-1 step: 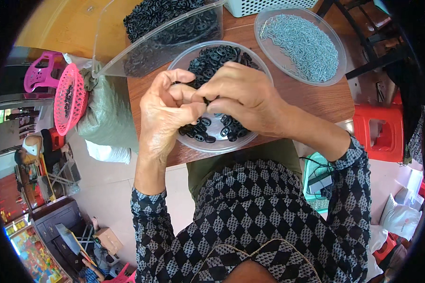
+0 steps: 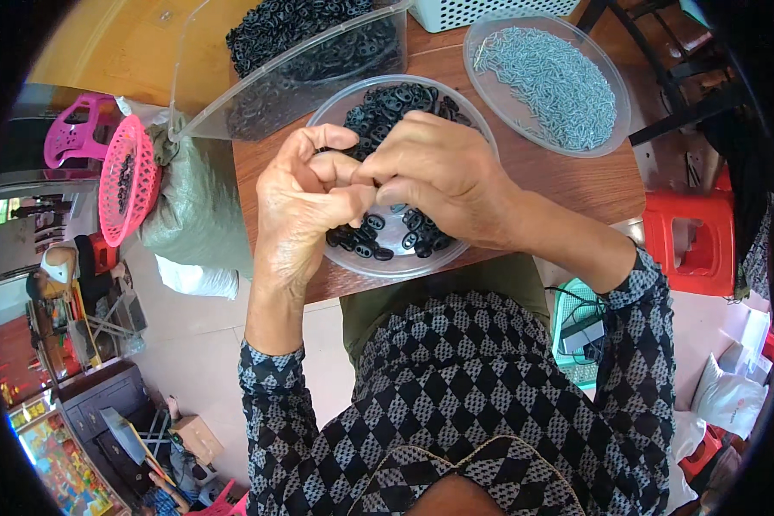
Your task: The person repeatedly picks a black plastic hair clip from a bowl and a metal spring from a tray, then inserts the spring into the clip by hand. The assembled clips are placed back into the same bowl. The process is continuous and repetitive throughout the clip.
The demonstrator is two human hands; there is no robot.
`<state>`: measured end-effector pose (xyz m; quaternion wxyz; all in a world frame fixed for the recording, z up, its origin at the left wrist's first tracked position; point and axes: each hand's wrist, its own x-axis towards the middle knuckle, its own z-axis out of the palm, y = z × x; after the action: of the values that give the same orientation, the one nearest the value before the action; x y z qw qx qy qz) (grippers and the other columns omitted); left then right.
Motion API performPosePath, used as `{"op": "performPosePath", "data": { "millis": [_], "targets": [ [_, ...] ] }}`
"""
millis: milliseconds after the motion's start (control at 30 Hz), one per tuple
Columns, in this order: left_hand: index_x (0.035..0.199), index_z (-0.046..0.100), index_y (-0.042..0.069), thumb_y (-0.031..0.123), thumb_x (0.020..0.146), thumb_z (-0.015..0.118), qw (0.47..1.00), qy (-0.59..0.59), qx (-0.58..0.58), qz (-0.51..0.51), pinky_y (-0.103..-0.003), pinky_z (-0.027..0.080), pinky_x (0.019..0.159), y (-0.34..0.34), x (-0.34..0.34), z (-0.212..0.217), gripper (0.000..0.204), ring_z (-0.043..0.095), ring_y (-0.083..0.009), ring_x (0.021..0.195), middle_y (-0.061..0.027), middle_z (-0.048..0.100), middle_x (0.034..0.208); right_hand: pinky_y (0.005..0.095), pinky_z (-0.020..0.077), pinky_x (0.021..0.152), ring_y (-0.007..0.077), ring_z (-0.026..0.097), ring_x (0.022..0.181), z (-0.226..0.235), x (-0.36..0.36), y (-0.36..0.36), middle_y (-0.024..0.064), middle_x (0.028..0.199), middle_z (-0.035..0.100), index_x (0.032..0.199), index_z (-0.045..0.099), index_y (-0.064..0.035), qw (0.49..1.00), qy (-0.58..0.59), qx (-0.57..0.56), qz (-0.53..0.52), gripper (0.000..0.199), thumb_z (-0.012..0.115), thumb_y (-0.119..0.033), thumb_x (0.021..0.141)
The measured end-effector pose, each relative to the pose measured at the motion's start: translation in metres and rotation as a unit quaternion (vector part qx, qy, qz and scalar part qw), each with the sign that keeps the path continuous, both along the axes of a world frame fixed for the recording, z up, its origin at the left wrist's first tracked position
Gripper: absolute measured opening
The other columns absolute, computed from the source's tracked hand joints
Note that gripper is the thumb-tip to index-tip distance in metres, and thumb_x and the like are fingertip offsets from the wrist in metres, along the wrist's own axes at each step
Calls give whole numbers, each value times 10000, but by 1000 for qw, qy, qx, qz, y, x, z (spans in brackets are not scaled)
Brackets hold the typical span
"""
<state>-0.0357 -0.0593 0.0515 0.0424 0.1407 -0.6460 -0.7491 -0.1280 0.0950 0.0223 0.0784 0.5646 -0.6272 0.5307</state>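
Note:
My left hand (image 2: 305,193) and my right hand (image 2: 443,176) meet over a round clear plastic tub (image 2: 353,263). Thumb and forefinger of each are pinched together, fingertips touching those of the other hand. Whatever sits between the fingertips is hidden. In the tub lie many small black oval pieces with two holes, like cord stops (image 2: 383,107). They are heaped at the far side, with looser ones (image 2: 427,232) at the near side. To the right, a shallow clear round dish (image 2: 542,144) holds a spread of small silvery-blue springs or screws (image 2: 550,86); they are too small to tell which.
A large clear bin (image 2: 206,116) of more black pieces stands at the back left on the wooden table (image 2: 568,185). Behind is a pale green perforated basket (image 2: 456,15). A pink basket (image 2: 129,181) rests by a sack (image 2: 185,202); a red stool (image 2: 688,241) stands right.

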Motion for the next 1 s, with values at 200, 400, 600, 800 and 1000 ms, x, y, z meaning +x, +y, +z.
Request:
{"op": "performPosePath", "data": {
  "millis": [200, 400, 600, 800, 1000],
  "targets": [
    [1071, 453, -64, -100, 655, 652, 987, -11, 162, -4, -239, 435, 478, -6, 2, -7, 462, 553, -145, 534, -146, 627, 750, 338, 432, 608, 218, 513, 680, -5, 4, -8, 34, 703, 526, 793, 637, -73, 999, 33, -39, -6, 109, 619, -90, 687],
    [1081, 447, -66, -66, 684, 670, 979, -4, 206, -8, -264, 444, 474, -2, 0, -17, 456, 561, -161, 553, -158, 625, 763, 297, 426, 566, 181, 526, 652, -3, 5, -3, 41, 721, 569, 804, 630, -45, 999, 21, -40, -3, 107, 663, -50, 703],
    [1086, 442, -74, -58, 710, 664, 969, -8, 247, -27, -274, 444, 469, 0, 1, -14, 437, 555, -162, 548, -171, 625, 777, 286, 421, 538, 175, 532, 624, -2, 5, -2, 56, 705, 584, 805, 630, -22, 998, 22, -62, -5, 119, 686, -27, 700],
    [1089, 446, -88, -70, 738, 648, 976, -10, 217, 18, -258, 457, 489, 11, 7, -10, 405, 579, -165, 580, -166, 631, 785, 293, 409, 519, 185, 524, 596, -1, 2, 4, 54, 678, 576, 774, 628, -25, 998, 31, -61, -6, 98, 686, -18, 695],
    [952, 564, -26, -38, 771, 642, 987, 52, -141, 57, -236, 479, 544, 17, 21, -27, 198, 605, -133, 657, -100, 643, 807, 256, 387, 512, 121, 499, 590, -12, 6, 13, 29, 688, 563, 762, 626, -24, 996, -67, -15, -52, 59, 677, -29, 733]
  ]
}}
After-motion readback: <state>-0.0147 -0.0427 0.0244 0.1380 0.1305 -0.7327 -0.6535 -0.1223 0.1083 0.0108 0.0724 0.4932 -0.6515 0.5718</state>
